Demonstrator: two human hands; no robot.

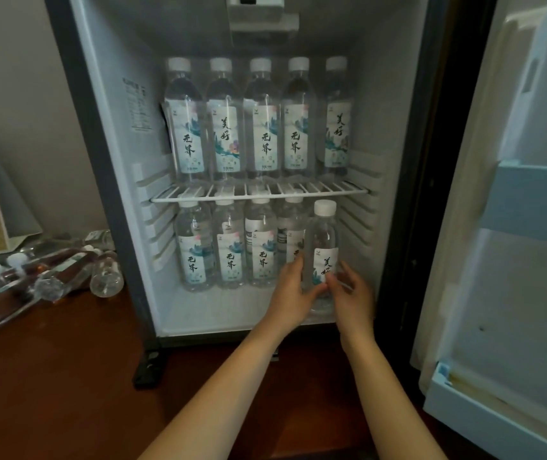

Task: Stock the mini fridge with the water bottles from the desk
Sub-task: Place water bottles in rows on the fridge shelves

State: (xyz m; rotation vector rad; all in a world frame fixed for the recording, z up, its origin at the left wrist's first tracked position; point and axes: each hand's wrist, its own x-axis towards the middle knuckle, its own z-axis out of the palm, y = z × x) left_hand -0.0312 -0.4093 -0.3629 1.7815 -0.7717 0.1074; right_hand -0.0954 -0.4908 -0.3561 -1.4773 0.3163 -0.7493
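Now two hands grip a water bottle [324, 240] inside the mini fridge [381, 94].
Both the left hand [290, 288] and right hand [353, 295] curl round it; it stands upright at the bottom row's right end.

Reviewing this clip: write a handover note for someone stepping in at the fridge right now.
Hands: the left hand and right hand both grip the held bottle, which is upright at the front right of the mini fridge lower compartment.
Done: five upper bottles stand on the wire shelf, and the lower row of four stands beneath it.
Left: seat the held bottle in line with that row. Then probably bring over the spare bottles lying on the desk, left of the fridge.
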